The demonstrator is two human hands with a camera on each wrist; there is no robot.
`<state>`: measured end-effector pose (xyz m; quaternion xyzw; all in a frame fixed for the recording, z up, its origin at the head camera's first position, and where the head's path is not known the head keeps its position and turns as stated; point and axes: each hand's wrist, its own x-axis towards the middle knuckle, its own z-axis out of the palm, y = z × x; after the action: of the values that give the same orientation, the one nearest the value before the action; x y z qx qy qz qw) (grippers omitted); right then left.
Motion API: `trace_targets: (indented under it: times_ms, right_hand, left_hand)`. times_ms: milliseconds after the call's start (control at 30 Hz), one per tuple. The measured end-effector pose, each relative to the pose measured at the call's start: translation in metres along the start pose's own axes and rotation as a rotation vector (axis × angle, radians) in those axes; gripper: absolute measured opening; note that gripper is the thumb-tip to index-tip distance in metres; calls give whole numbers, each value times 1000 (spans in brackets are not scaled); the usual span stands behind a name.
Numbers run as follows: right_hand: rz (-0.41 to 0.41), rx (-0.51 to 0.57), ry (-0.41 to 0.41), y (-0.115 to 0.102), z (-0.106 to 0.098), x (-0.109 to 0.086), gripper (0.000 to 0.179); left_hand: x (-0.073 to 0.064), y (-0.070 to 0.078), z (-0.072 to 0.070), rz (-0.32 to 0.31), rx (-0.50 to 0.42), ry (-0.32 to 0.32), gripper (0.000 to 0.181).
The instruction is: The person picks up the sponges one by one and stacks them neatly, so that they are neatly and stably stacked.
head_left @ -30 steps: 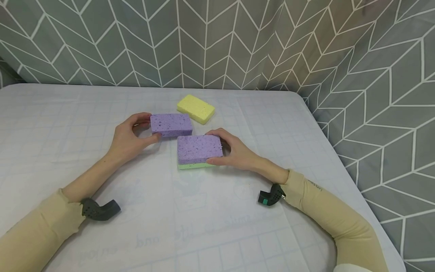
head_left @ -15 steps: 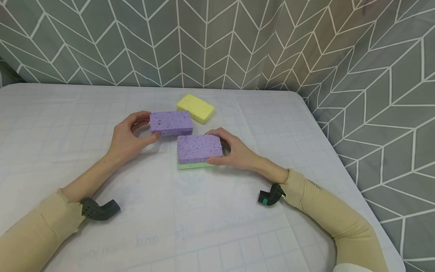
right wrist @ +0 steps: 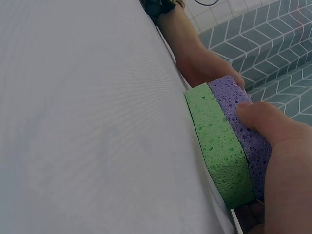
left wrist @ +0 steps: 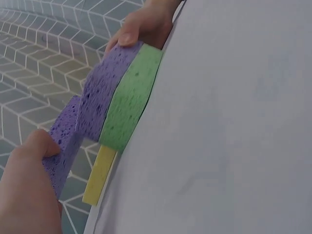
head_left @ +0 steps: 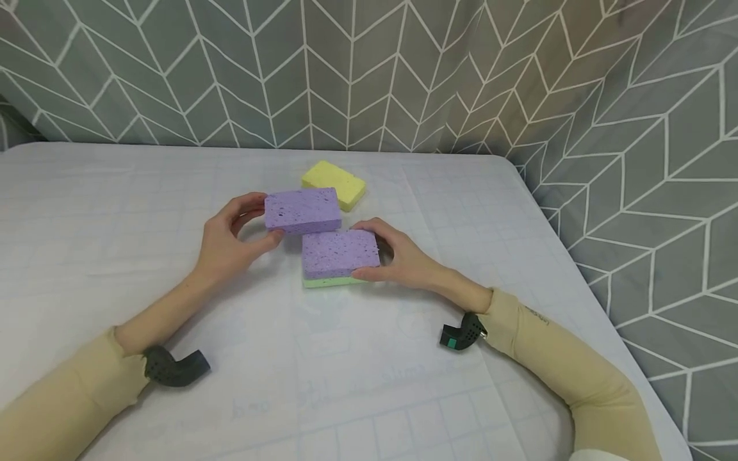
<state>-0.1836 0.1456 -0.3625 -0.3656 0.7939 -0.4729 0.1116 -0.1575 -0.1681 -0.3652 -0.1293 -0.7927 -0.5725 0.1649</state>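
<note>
My left hand (head_left: pixel 230 240) pinches a purple sponge (head_left: pixel 302 210) by its left end, thumb on the near side and fingers on the far side. That sponge is held up off the table, as the left wrist view shows. Just nearer and to the right, a second purple sponge (head_left: pixel 340 254) lies on top of a green sponge (right wrist: pixel 219 146), which rests on the table. My right hand (head_left: pixel 403 256) grips the right end of the upper sponge in this stack, thumb on its near edge. Behind the raised sponge lies a yellow sponge (head_left: pixel 340 182), partly covered by it.
A white patterned cloth (head_left: pixel 323 358) covers the table. Behind and to the right hang grey curtains (head_left: pixel 323 70) with white zigzag lines. Each wrist carries a black camera mount (head_left: pixel 175 366).
The left hand has lifted its purple sponge slightly and moved it right, closer to the stack and over part of the yellow sponge. The right hand stays on the stack.
</note>
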Motion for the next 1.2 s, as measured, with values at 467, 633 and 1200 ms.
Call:
trace_targets:
  times_ms: [467, 633, 1200]
  right_hand:
    - [4, 21, 1, -1, -1, 1, 69]
    - [38, 31, -10, 0, -2, 0, 81]
    - [93, 65, -5, -2, -1, -1, 89]
  left_hand:
    - [-18, 18, 24, 77, -128, -54, 60]
    - [-23, 20, 29, 112, -108, -85, 63]
    - [-26, 22, 30, 131, -128, -107, 65]
